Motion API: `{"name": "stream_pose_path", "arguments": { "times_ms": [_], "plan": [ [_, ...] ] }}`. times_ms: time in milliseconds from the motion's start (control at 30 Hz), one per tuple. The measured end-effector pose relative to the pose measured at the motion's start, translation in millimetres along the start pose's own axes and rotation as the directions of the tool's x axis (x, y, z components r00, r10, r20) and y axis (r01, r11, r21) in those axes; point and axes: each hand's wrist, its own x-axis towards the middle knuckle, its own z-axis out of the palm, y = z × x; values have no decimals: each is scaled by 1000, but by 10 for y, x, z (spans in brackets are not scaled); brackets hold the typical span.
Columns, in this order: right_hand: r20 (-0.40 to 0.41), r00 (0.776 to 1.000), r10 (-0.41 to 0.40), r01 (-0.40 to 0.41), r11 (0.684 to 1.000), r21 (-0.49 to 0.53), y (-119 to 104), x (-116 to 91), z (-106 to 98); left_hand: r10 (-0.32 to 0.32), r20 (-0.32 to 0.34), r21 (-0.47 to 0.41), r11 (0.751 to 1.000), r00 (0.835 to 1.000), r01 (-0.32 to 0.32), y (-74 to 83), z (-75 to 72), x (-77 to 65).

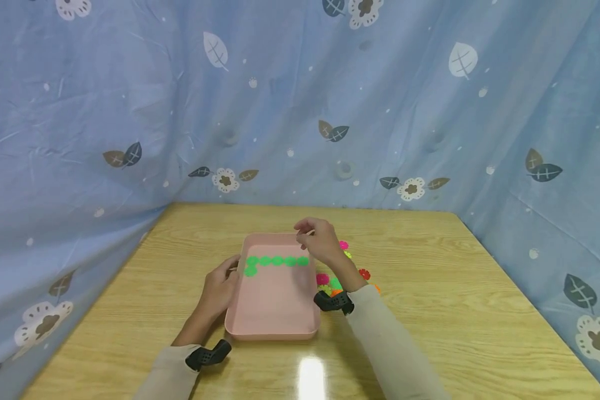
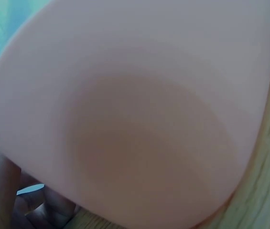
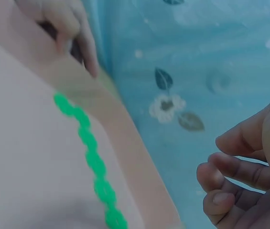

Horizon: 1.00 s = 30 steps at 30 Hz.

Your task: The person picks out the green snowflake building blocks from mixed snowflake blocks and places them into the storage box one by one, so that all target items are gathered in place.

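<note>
A pink tray [image 1: 275,316] lies on the table. Inside it, several green flower-shaped discs [image 1: 278,260] form a row across the far part, and one more green disc [image 1: 250,271] sits just below the row's left end. My left hand [image 1: 219,288] rests along the tray's outer left wall, its fingertips right at the rim. Over the tray's far right corner hovers my right hand [image 1: 320,239]. In the right wrist view its fingers [image 3: 244,171] are loosely bent, apart from the thumb, with nothing between them.
Loose flower-shaped discs in pink [image 1: 322,279], red [image 1: 364,274], orange and yellow lie to the right of the tray, partly hidden behind my right forearm. A blue patterned curtain [image 1: 290,111] hangs behind the wooden table [image 1: 455,289] and along its sides.
</note>
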Motion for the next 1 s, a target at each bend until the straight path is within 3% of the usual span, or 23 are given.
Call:
{"name": "stream_pose_path", "arguments": {
  "times_ms": [167, 400, 733, 1000],
  "plan": [
    [-28, 999, 31, -33, 997, -71, 164, -63, -225, 8, 2, -6, 1000, 1000, -8, -14, -26, 4],
    [31, 998, 58, -52, 984, -169, 341, -165, -445, -15, 15, -13, 1000, 1000, 15, -27, -14, 3],
    [81, 984, 161, -130, 945, -299, 575, -325, -577, -18, 13, -17, 1000, 1000, 19, -35, 0, 10],
    [128, 980, 151, -88, 910, -405, 675, -356, -688, -15, 12, -19, 1000, 1000, 16, -17, -3, 11]
  ]
}}
